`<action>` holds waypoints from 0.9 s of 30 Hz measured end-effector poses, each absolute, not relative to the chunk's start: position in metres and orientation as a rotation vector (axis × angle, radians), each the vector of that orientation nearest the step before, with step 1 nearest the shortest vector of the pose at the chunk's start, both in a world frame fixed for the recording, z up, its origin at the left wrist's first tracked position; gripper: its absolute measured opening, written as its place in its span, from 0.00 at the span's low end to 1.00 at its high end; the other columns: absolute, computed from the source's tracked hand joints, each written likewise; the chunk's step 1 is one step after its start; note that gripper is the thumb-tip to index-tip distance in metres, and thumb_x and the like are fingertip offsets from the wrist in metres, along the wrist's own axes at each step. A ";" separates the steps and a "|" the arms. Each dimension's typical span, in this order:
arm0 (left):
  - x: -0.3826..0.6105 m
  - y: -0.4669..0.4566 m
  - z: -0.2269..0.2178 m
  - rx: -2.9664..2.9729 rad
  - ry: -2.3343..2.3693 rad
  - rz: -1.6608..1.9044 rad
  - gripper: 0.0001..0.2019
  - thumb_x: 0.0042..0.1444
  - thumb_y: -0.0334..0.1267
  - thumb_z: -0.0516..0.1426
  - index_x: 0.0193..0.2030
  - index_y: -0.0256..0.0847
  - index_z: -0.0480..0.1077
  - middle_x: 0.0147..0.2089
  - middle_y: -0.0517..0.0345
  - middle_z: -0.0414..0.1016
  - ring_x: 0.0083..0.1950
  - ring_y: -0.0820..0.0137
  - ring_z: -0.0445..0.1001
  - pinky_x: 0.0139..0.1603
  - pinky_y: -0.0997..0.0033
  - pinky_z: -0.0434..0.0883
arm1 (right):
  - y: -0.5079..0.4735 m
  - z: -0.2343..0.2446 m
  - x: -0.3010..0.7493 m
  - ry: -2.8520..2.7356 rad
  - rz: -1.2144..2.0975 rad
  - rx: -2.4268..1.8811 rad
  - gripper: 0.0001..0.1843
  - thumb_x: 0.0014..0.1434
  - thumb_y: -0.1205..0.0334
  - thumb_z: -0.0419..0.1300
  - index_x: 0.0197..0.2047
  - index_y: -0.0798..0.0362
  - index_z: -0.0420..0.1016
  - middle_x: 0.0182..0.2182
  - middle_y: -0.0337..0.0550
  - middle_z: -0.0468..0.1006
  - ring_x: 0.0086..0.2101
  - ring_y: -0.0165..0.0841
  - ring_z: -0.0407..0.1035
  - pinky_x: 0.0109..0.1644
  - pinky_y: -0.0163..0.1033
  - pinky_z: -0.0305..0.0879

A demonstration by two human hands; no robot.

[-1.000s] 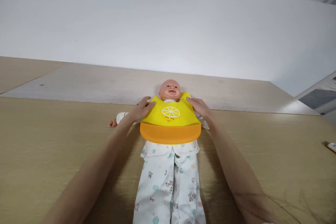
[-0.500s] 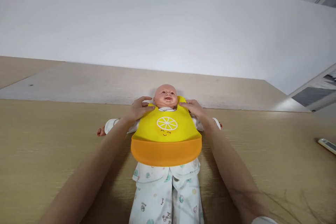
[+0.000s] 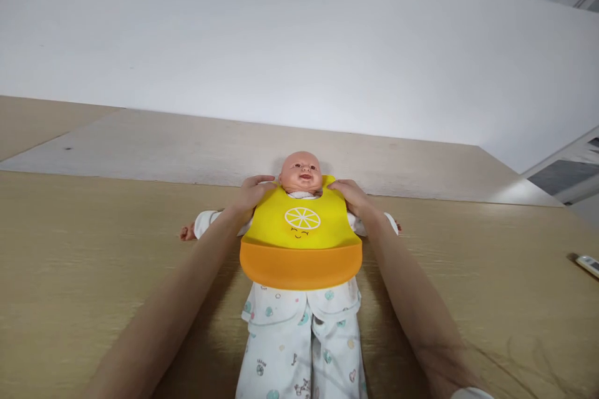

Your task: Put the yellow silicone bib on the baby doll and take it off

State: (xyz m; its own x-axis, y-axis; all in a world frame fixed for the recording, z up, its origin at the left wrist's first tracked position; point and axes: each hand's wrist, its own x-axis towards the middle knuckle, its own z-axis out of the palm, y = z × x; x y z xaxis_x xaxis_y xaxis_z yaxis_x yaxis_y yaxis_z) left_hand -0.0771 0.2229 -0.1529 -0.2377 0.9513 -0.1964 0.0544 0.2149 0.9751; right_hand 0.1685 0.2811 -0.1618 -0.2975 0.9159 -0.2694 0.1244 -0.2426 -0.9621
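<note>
A baby doll (image 3: 299,330) in white patterned clothes lies on its back, head away from me, arms spread. Over its chest lies a yellow bib (image 3: 276,221) with an orange catch pocket (image 3: 301,267) and a white citrus-slice print. My left hand (image 3: 254,193) grips the bib's upper left edge beside the doll's neck, thumb on top. On the other side, my right hand (image 3: 352,195) holds the upper right strap in the same way. The strap ends behind the neck are hidden.
Everything rests on a wooden tabletop (image 3: 116,249). Behind the doll's head runs a pale strip (image 3: 187,143) below a white partition (image 3: 281,43). A white device (image 3: 588,265), probably a thermometer, lies at the far right edge.
The whole view has shifted slightly, so things appear a little further right. Both hands stay at the bib's upper corners, and the bib sits marginally higher on the doll.
</note>
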 end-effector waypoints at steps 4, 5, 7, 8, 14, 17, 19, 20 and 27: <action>-0.073 0.236 -0.148 0.834 1.457 1.094 0.13 0.39 0.43 0.61 0.32 0.38 0.72 0.24 0.59 0.74 0.26 0.67 0.72 0.25 0.70 0.67 | 0.294 -0.160 0.161 -1.369 1.762 -1.250 0.09 0.47 0.61 0.59 0.34 0.54 0.71 0.29 0.42 0.75 0.27 0.30 0.68 0.31 0.33 0.66; -0.073 0.239 -0.147 0.782 1.428 1.067 0.13 0.39 0.43 0.61 0.32 0.39 0.72 0.24 0.59 0.74 0.25 0.67 0.72 0.25 0.70 0.68 | 0.298 -0.161 0.158 -1.369 1.792 -1.251 0.09 0.47 0.62 0.59 0.34 0.54 0.71 0.28 0.42 0.75 0.27 0.31 0.68 0.32 0.33 0.66; -0.074 0.244 -0.146 0.697 1.335 1.026 0.12 0.40 0.43 0.60 0.32 0.39 0.72 0.24 0.58 0.74 0.25 0.67 0.72 0.27 0.69 0.69 | 0.308 -0.164 0.153 -1.359 1.861 -1.250 0.07 0.48 0.62 0.56 0.32 0.54 0.70 0.26 0.41 0.74 0.26 0.31 0.68 0.32 0.33 0.66; -0.075 0.245 -0.146 0.670 1.286 1.016 0.12 0.42 0.44 0.59 0.32 0.40 0.72 0.24 0.58 0.74 0.24 0.67 0.72 0.27 0.69 0.70 | 0.311 -0.166 0.151 -1.338 1.904 -1.245 0.06 0.48 0.63 0.55 0.31 0.54 0.69 0.24 0.41 0.73 0.25 0.30 0.67 0.31 0.33 0.65; -0.082 0.243 -0.157 0.623 1.066 1.005 0.15 0.54 0.48 0.54 0.37 0.38 0.73 0.29 0.54 0.77 0.29 0.66 0.76 0.32 0.70 0.72 | 0.313 -0.167 0.145 -1.123 2.004 -1.238 0.06 0.51 0.63 0.51 0.29 0.54 0.67 0.20 0.40 0.71 0.22 0.30 0.64 0.28 0.34 0.63; -0.081 0.243 -0.158 0.625 1.033 1.024 0.19 0.58 0.48 0.51 0.44 0.36 0.73 0.32 0.50 0.79 0.31 0.63 0.77 0.34 0.67 0.74 | 0.307 -0.162 0.142 -1.050 1.997 -1.213 0.06 0.52 0.66 0.50 0.31 0.54 0.68 0.22 0.40 0.72 0.24 0.30 0.66 0.32 0.33 0.65; -0.079 0.242 -0.157 0.611 1.012 1.042 0.21 0.60 0.46 0.48 0.49 0.34 0.71 0.33 0.47 0.79 0.32 0.62 0.78 0.35 0.65 0.75 | 0.304 -0.161 0.139 -0.964 2.001 -1.198 0.07 0.53 0.68 0.50 0.34 0.55 0.69 0.24 0.41 0.75 0.26 0.30 0.68 0.36 0.33 0.67; -0.078 0.241 -0.156 0.603 1.001 1.051 0.21 0.61 0.46 0.47 0.51 0.33 0.70 0.34 0.47 0.79 0.32 0.61 0.78 0.36 0.65 0.75 | 0.304 -0.160 0.138 -0.913 1.990 -1.201 0.07 0.54 0.69 0.50 0.35 0.55 0.69 0.25 0.41 0.75 0.27 0.30 0.69 0.37 0.33 0.67; -0.079 0.245 -0.161 0.547 0.970 1.112 0.24 0.61 0.45 0.49 0.60 0.37 0.62 0.38 0.46 0.79 0.31 0.60 0.78 0.36 0.59 0.76 | 0.312 -0.167 0.134 -0.774 1.896 -1.190 0.06 0.56 0.69 0.50 0.33 0.56 0.67 0.21 0.39 0.73 0.24 0.29 0.68 0.35 0.33 0.68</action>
